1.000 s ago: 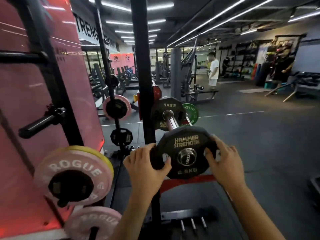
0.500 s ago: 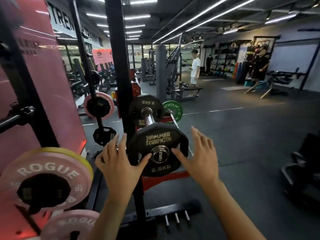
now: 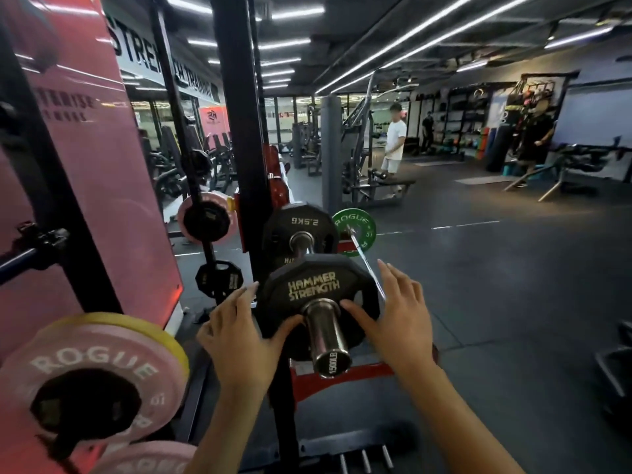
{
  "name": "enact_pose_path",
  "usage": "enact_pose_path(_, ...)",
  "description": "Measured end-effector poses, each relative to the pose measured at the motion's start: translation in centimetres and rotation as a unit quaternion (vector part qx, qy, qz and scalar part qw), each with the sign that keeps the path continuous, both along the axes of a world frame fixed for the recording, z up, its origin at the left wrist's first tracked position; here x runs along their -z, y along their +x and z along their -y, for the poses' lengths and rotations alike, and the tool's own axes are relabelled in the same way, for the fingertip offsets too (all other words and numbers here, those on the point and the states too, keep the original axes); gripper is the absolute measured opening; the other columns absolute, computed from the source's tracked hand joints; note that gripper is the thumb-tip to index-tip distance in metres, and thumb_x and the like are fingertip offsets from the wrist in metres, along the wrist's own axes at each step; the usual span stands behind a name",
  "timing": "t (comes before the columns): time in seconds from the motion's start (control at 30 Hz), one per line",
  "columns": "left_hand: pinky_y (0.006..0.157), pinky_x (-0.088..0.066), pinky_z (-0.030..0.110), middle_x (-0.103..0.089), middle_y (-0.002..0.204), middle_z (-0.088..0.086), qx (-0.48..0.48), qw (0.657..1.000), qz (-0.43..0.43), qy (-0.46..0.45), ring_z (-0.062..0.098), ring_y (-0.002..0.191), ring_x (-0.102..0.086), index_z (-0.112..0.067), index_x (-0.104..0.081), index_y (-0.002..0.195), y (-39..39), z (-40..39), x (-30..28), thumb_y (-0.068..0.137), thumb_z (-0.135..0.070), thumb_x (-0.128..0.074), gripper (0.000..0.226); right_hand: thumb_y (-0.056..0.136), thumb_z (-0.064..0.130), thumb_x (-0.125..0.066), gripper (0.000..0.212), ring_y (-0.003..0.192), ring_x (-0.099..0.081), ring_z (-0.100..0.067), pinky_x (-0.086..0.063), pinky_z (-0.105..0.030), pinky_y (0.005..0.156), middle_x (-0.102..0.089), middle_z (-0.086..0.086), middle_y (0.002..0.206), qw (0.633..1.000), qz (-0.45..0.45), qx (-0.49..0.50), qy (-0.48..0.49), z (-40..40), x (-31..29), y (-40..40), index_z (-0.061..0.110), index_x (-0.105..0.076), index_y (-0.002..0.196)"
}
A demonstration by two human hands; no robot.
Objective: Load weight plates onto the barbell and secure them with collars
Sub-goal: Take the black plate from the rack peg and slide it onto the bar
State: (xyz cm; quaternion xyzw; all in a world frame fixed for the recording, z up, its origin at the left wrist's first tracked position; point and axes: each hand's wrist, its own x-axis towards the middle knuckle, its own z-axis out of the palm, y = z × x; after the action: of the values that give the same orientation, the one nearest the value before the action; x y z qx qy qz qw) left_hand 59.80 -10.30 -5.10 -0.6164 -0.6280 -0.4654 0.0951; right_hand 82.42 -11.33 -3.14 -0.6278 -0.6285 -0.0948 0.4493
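While the black Hammer Strength plate (image 3: 316, 302) sits threaded on the barbell sleeve (image 3: 326, 336), both hands press flat against its face with fingers spread. The left hand (image 3: 239, 340) lies against the plate's left rim, thumb reaching toward the sleeve; the right hand (image 3: 393, 323) rests on the right side, thumb touching just beside the steel. Neither hand is curled closed around anything; they lie open, palms on the plate. The chrome sleeve end (image 3: 333, 362), stamped 1500LB, sticks out past the plate toward the onlooker.

Farther along the same bar sits a second black plate (image 3: 301, 227), marked 2.5KG, apart from the first, with bare sleeve showing between them. That makes two black plates on this bar. Behind them a green Rogue plate (image 3: 355, 227) shows on another bar.

A black rack upright (image 3: 242, 131) rises just left of the bar. On storage pegs at the near left hang two pink Rogue plates (image 3: 92, 378), one above the other, the upper backed by a yellow one (image 3: 164, 336). Another pink plate (image 3: 207, 217) and a small black plate (image 3: 220, 280) hang farther back.
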Motion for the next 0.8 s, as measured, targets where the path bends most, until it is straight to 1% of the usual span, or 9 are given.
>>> enact_pose_path(0.1, 0.102, -0.036, 0.058, -0.06, 0.129, 0.0, 0.0, 1.0, 0.017, -0.015, 0.027, 0.123, -0.049, -0.027, -0.053, 0.133, -0.2, -3.1, -0.1, 0.065, -0.084, -0.058, 0.089, 0.078, 0.072, -0.057, 0.087, 0.126, -0.041, -0.024, -0.048, -0.042, 0.094, -0.048, -0.003, 0.141, 1.0, -0.003, -0.001, -0.001, -3.2, -0.1, -0.3, 0.018, -0.041, 0.144)
enact_pose_path(0.23, 0.104, -0.033, 0.059, -0.056, 0.133, -0.003, 0.01, 0.999, 0.036, -0.025, 0.026, 0.126, -0.046, -0.029, -0.052, 0.132, -0.6, -7.7, -0.6, 0.062, -0.089, -0.055, 0.092, 0.078, 0.07, -0.06, 0.085, 0.126, -0.042, -0.024, -0.045, -0.041, 0.096, -0.049, -0.002, 0.141, 1.0, -0.003, -0.007, -0.014, -7.8, -0.5, -0.5, 0.019, -0.041, 0.143)
enact_pose_path(0.37, 0.103, -0.031, 0.056, -0.057, 0.132, -0.001, 0.011, 0.999, 0.041, -0.02, 0.028, 0.125, -0.047, -0.027, -0.054, 0.131, -0.9, -12.5, -1.2, 0.058, -0.088, -0.062, 0.096, 0.077, 0.071, -0.058, 0.087, 0.127, -0.041, -0.024, -0.046, -0.04, 0.095, -0.048, -0.002, 0.141, 1.0, 0.0, 0.004, -0.031, -12.0, -0.8, -0.5, 0.019, -0.042, 0.144)
enact_pose_path(0.53, 0.099, -0.038, 0.06, -0.059, 0.13, 0.002, 0.012, 0.998, 0.055, -0.016, 0.03, 0.123, -0.051, -0.024, -0.054, 0.13, -1.0, -17.0, -1.5, 0.06, -0.092, -0.053, 0.099, 0.076, 0.075, -0.052, 0.088, 0.124, -0.044, -0.027, -0.046, -0.043, 0.095, -0.051, -0.006, 0.139, 0.999, 0.013, 0.014, -0.044, -16.8, -0.6, -0.6, 0.017, -0.043, 0.142)
enact_pose_path(0.6, 0.097, -0.04, 0.059, -0.06, 0.128, 0.003, 0.012, 0.999, 0.05, -0.008, 0.031, 0.121, -0.052, -0.022, -0.055, 0.13, -1.0, -18.6, -1.5, 0.061, -0.091, -0.056, 0.098, 0.077, 0.078, -0.048, 0.09, 0.126, -0.044, -0.028, -0.048, -0.045, 0.095, -0.05, -0.006, 0.14, 0.999, 0.013, 0.015, -0.045, -18.3, -0.5, -0.6, 0.017, -0.042, 0.142)
enact_pose_path(0.7, 0.097, -0.037, 0.057, -0.061, 0.13, 0.005, 0.016, 0.998, 0.061, -0.008, 0.032, 0.123, -0.052, -0.02, -0.054, 0.133, -0.5, -20.8, -1.8, 0.061, -0.082, -0.066, 0.095, 0.077, 0.076, -0.052, 0.085, 0.124, -0.045, -0.028, -0.049, -0.045, 0.092, -0.05, -0.004, 0.139, 0.999, 0.013, 0.011, -0.04, -20.5, -0.7, -0.8, 0.021, -0.044, 0.142)
enact_pose_path(0.73, 0.098, -0.035, 0.057, -0.06, 0.131, 0.006, 0.019, 0.998, 0.066, -0.012, 0.032, 0.124, -0.051, -0.02, -0.053, 0.135, -0.4, -21.5, -1.8, 0.062, -0.08, -0.067, 0.095, 0.077, 0.075, -0.052, 0.083, 0.122, -0.046, -0.029, -0.05, -0.045, 0.091, -0.051, -0.004, 0.138, 0.999, 0.018, 0.009, -0.038, -21.2, -0.8, -0.9, 0.023, -0.045, 0.141)
enact_pose_path(0.8, 0.097, -0.035, 0.055, -0.061, 0.13, 0.005, 0.024, 0.997, 0.071, -0.012, 0.031, 0.124, -0.051, -0.022, -0.052, 0.137, -0.4, -22.7, -1.7, 0.062, -0.082, -0.065, 0.096, 0.076, 0.078, -0.049, 0.083, 0.121, -0.046, -0.029, -0.05, -0.045, 0.09, -0.051, -0.003, 0.137, 0.999, 0.026, 0.008, -0.039, -22.4, -1.1, -0.8, 0.025, -0.046, 0.141)
